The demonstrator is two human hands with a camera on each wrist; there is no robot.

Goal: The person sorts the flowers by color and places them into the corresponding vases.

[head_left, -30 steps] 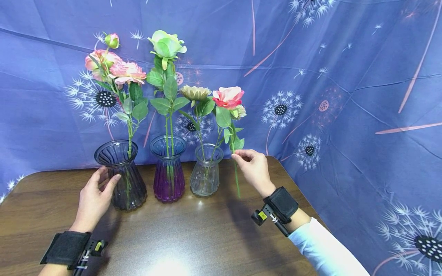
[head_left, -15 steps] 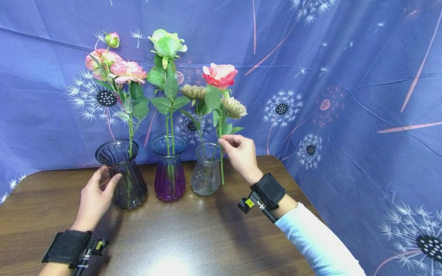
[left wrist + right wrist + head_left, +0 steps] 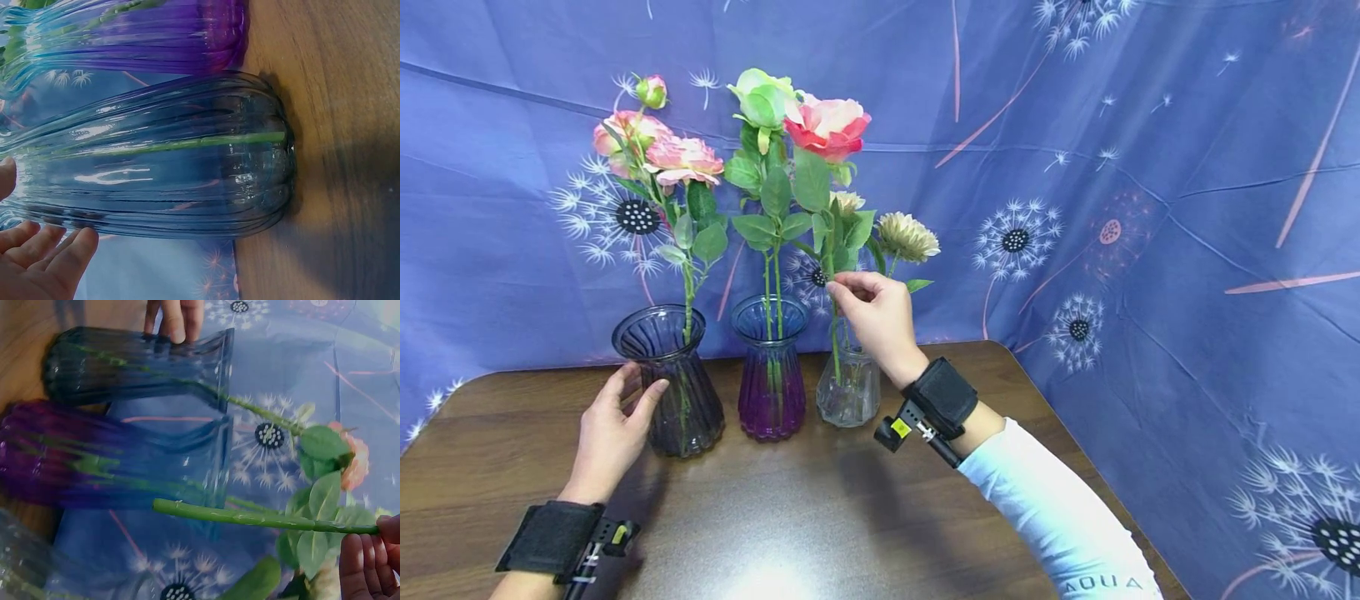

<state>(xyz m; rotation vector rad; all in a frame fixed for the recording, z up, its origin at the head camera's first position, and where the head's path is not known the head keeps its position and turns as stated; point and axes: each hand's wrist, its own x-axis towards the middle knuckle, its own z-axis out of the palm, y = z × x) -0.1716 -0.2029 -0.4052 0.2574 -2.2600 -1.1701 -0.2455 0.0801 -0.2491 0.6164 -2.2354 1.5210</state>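
Observation:
In the head view my left hand holds the neck of a dark grey ribbed glass vase, thumb at the front and fingers on its left side. A stem of pink artificial flowers stands in that vase. My right hand pinches the green stem of a pink-and-white artificial rose, held upright before the clear glass vase. In the right wrist view the lower end of the stem hangs free, overlapping the blue-purple vase's rim. The rose's bloom overlaps the green rose behind.
The blue-purple glass vase stands between the other two with green stems inside. Cream flowers rise from the clear vase, partly hidden by my right hand. A blue dandelion-print cloth hangs behind and to the right of the wooden table.
My right hand has carried the pink rose left and upward, from right of the clear vase to between it and the blue-purple vase. The left hand stays on the grey vase.

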